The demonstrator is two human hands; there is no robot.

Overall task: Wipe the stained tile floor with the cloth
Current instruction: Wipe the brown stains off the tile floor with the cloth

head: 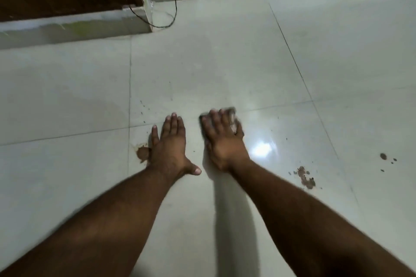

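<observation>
From the head view, the right hand (pixel 221 139) pressed flat, fingers straight, on the cloth (pixel 233 117), mostly hidden beneath it on the floor (pixel 225 63). The left hand (pixel 170 144) lay open, holding nothing, beside a stain (pixel 143 153). The cloth looked soft and light, best bunched under the palm.

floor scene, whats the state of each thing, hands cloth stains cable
left hand: flat on the floor, fingers straight
right hand: pressing the cloth down
cloth: mostly hidden under the hand, blurred
left stain: unwiped
right stains: unwiped
floor: glossy, spotted
cable: hanging, looped on the floor
</observation>
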